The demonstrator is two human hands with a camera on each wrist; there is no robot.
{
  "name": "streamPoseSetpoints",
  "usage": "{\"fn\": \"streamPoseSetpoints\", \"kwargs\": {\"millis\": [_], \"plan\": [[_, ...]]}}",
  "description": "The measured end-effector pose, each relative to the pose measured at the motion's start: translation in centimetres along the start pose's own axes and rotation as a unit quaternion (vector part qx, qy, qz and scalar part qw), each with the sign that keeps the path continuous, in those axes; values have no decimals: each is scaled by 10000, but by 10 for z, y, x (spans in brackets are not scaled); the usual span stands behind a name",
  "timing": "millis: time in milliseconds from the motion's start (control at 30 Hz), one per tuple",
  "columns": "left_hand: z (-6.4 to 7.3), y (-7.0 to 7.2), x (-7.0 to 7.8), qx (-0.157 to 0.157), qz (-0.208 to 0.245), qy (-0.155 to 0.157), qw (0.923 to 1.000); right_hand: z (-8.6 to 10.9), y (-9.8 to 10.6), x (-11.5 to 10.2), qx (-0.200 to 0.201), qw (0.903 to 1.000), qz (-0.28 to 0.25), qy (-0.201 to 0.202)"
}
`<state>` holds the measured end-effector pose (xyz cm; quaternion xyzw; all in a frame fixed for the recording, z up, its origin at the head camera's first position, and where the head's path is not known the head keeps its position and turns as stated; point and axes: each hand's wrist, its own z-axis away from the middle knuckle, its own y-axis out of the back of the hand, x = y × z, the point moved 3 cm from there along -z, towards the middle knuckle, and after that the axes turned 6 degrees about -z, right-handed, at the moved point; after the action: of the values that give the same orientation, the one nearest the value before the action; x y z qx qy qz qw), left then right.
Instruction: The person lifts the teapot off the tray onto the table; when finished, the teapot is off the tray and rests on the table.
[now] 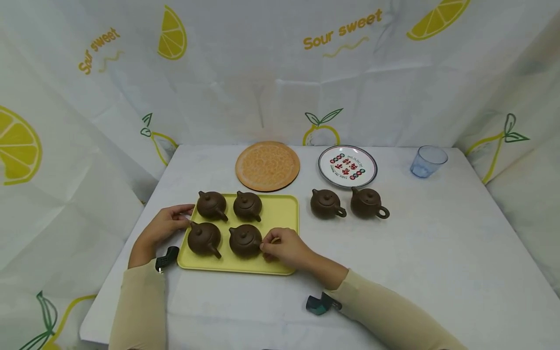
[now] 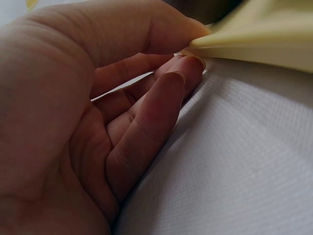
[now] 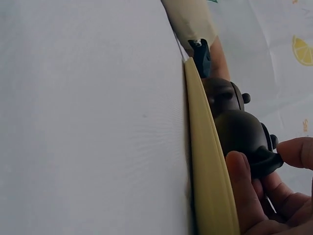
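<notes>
Several small dark brown teapots stand in two rows on a yellow tray (image 1: 282, 210). With thumb and fingers, my right hand (image 1: 289, 247) pinches the handle of the front right teapot (image 1: 243, 241), which sits over the tray's surface. The right wrist view shows that teapot (image 3: 242, 133) from the side, its handle between thumb and fingers. At the tray's left edge, my left hand (image 1: 164, 224) grips the rim, thumb on the edge and fingers curled below it. Beside that hand is the front left teapot (image 1: 203, 238); the back left teapot (image 1: 212, 205) stands behind it.
Right of the tray, two more brown teapots stand side by side, a left one (image 1: 325, 203) and a right one (image 1: 367, 202). Behind are a round tan mat (image 1: 268, 166), a patterned white plate (image 1: 347, 166) and a blue glass (image 1: 428, 161). A lemon-print curtain (image 1: 245, 73) hangs behind the white table (image 1: 415, 272).
</notes>
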<state>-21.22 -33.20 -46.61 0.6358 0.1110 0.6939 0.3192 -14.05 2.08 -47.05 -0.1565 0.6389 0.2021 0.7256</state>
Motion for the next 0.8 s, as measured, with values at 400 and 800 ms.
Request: {"fn": "streamPoseSetpoints", "kwargs": {"millis": [400, 800], "plan": [[-8, -1, -19, 129, 82, -59, 9999, 19, 27, -18, 234, 9981, 158, 540], [-8, 0, -20, 113, 32, 75, 9999, 43, 69, -41, 718, 9944, 118, 765]]}}
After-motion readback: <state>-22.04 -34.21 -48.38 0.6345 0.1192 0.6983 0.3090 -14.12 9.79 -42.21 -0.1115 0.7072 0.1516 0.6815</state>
